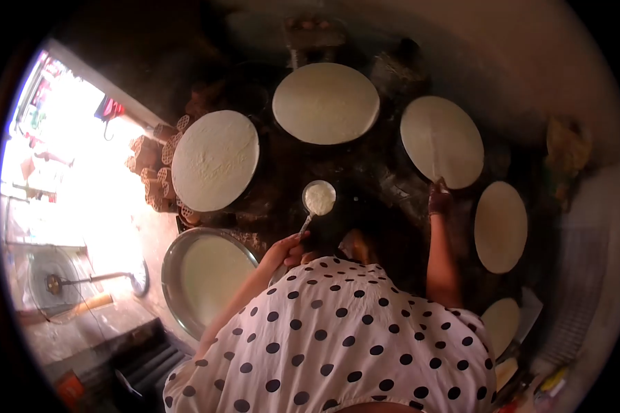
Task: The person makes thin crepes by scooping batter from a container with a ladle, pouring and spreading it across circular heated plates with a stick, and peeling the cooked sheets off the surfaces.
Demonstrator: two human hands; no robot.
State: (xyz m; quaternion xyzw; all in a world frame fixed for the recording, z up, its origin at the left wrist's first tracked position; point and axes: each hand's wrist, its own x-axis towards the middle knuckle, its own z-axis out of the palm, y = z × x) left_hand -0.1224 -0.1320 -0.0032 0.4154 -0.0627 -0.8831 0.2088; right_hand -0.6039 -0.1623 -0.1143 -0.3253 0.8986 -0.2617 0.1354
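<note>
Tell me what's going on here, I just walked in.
Someone in a polka-dot garment is working with both hands amid several pale, round surfaces. The left hand holds a ladle with a white mixture in it, in front of the body. The right hand holds what looks like a thin stick over the round surface at the upper right. A wide basin of pale liquid stands on the left.

garment point(334, 351): white, black dots | ladle contents point(319, 199): white | basin contents point(213, 275): cream | bricks point(145, 153): reddish-brown
</note>
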